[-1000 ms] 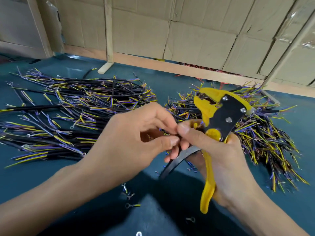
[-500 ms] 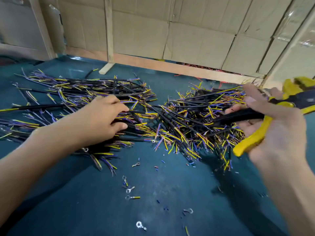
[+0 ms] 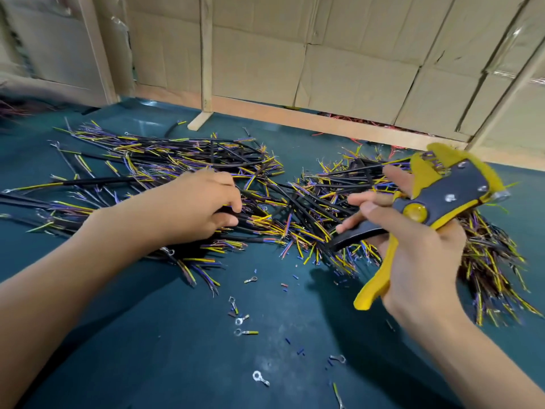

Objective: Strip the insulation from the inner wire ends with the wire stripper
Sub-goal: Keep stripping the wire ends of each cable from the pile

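Cardboard walls [image 3: 265, 54] back a teal counter [image 3: 177, 349] heaped with cut cables [image 3: 182, 154]. Left hand [image 3: 188, 208], fingers curled, grips cables in the left heap; right hand [image 3: 418, 255] clasps the yellow wire stripper [image 3: 436, 196] above the right heap [image 3: 339, 202]. Ring terminals [image 3: 260, 377] lie nearby.

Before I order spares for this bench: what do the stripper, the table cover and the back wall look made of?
Wire stripper: likely matte yellow plastic handles and dark side plates, fastened by shiny metal rivets. Table cover: dark teal, soft dull sheen, perhaps rubber or vinyl mat; hard to tell. Back wall: plain brown cardboard sheets, with creases and seams, behind pale wooden battens.
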